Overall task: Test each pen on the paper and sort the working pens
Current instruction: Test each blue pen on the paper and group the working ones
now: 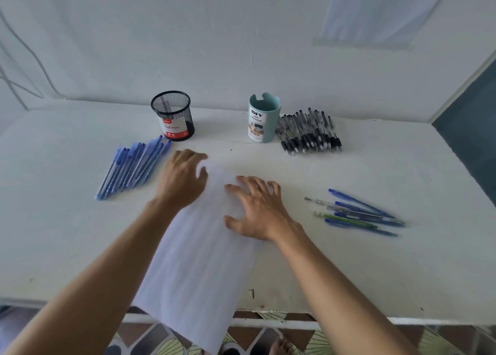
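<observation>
paper (198, 260) under both grips, near end overhanging tabletop (375, 274) edge | right grip (257, 209) spread, pressing paper | left grip (182, 177) at paper's far corner, blurred, cannot tell if pinching | blue pens (131, 166) left of left grip | mixed pens (359, 212) right of right grip | mesh cup (173, 115), teal organizer (264, 118), black pens (308, 131) beyond

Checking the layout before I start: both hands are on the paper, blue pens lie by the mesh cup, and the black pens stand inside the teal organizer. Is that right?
Not quite. The head view shows the black pens lying in a pile on the table beside the teal organizer, not standing inside it. The rest holds.
</observation>
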The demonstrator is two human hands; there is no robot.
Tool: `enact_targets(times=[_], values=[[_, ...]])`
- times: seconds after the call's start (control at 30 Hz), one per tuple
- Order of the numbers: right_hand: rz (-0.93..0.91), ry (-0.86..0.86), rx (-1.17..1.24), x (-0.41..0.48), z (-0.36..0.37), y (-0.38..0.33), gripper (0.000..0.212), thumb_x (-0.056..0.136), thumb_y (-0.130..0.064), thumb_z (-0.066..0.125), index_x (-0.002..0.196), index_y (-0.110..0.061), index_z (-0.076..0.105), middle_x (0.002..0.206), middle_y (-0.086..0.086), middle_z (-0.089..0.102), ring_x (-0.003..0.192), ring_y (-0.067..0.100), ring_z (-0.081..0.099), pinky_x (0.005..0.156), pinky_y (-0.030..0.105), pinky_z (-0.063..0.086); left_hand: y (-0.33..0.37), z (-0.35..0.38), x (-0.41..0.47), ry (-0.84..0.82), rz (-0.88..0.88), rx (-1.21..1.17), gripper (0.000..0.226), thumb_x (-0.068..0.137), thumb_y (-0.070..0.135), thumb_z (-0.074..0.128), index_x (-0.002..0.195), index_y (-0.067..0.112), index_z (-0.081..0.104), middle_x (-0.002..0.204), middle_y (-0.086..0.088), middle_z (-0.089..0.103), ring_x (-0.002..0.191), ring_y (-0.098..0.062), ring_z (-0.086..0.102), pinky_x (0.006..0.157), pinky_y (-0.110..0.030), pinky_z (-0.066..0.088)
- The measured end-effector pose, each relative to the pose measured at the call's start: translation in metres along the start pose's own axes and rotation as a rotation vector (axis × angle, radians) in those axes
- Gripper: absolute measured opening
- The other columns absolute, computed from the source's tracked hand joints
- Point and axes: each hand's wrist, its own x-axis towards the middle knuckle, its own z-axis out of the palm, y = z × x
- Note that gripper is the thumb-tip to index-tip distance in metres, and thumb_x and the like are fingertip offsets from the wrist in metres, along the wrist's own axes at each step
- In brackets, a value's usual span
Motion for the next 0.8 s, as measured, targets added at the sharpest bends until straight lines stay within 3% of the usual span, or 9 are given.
enact_targets(times=[0.07, 0.17, 0.33, 0.47, 0.53, 0.67, 0.8], values=[[0.032, 0.046, 0.02, -0.001, -0.001, 0.004, 0.066, 0.086, -0.064, 0.039, 0.148, -0.042, 0.035, 0.161, -0.005, 0.025, 0.146, 0.018, 0.02, 0.111, 0.052, 0.017, 0.018, 0.01, -0.004, -0.105, 0.076, -0.016, 0.038, 0.097, 0.026, 0.058, 0.132, 0.013, 0.062, 0.133, -0.011, 0.06, 0.128, -0.035, 0.047, 0.102, -0.048, 0.038], [0.164, 0.255, 0.031, -0.003, -0.005, 0.018, 0.05, 0.088, -0.049, 0.04, 0.135, -0.039, 0.054, 0.145, -0.008, 0.048, 0.133, 0.016, 0.041, 0.101, 0.045, 0.023, 0.032, 0.023, -0.009, -0.236, 0.048, -0.012, 0.055, 0.1, 0.046, 0.039, 0.145, 0.018, 0.051, 0.15, -0.007, 0.048, 0.145, -0.03, 0.031, 0.115, -0.044, 0.026], [0.583, 0.512, 0.083, -0.024, -0.031, 0.068, 0.029, 0.093, -0.029, 0.051, 0.116, -0.028, 0.068, 0.119, 0.001, 0.066, 0.114, 0.025, 0.053, 0.097, 0.04, 0.029, 0.042, 0.028, -0.01, -0.243, 0.028, -0.023, 0.05, 0.102, 0.038, 0.046, 0.147, 0.015, 0.044, 0.152, -0.008, 0.041, 0.145, -0.026, 0.028, 0.118, -0.038, 0.021], [0.825, 0.358, 0.019, -0.046, -0.048, 0.103, 0.037, 0.085, -0.032, 0.055, 0.121, -0.024, 0.062, 0.121, 0.009, 0.06, 0.114, 0.032, 0.049, 0.094, 0.043, 0.032, 0.043, 0.028, -0.008, -0.227, 0.018, -0.045, 0.047, 0.1, 0.038, 0.049, 0.141, 0.014, 0.049, 0.146, -0.009, 0.047, 0.139, -0.027, 0.035, 0.114, -0.038, 0.027], [0.87, 0.297, 0.029, -0.05, -0.049, 0.11, 0.036, 0.084, -0.032, 0.056, 0.119, -0.024, 0.061, 0.122, 0.006, 0.057, 0.114, 0.031, 0.048, 0.093, 0.042, 0.032, 0.043, 0.028, -0.009, -0.231, 0.004, -0.051, 0.053, 0.096, 0.043, 0.044, 0.139, 0.014, 0.051, 0.143, -0.009, 0.049, 0.137, -0.028, 0.038, 0.113, -0.039, 0.029], [0.848, 0.359, 0.014, -0.048, -0.046, 0.113, 0.015, 0.086, -0.021, 0.057, 0.097, -0.027, 0.066, 0.106, -0.001, 0.064, 0.101, 0.028, 0.054, 0.087, 0.041, 0.031, 0.043, 0.028, -0.01, -0.228, 0.009, -0.056, 0.049, 0.098, 0.039, 0.048, 0.139, 0.013, 0.051, 0.143, -0.01, 0.049, 0.137, -0.029, 0.037, 0.114, -0.039, 0.028], [0.767, 0.441, -0.068, -0.038, -0.041, 0.104, 0.016, 0.092, -0.012, 0.059, 0.1, -0.025, 0.066, 0.101, -0.001, 0.066, 0.096, 0.026, 0.058, 0.091, 0.041, 0.031, 0.043, 0.028, -0.01, -0.222, -0.004, -0.059, 0.048, 0.098, 0.038, 0.049, 0.139, 0.014, 0.052, 0.143, -0.008, 0.049, 0.137, -0.028, 0.037, 0.114, -0.037, 0.027]])
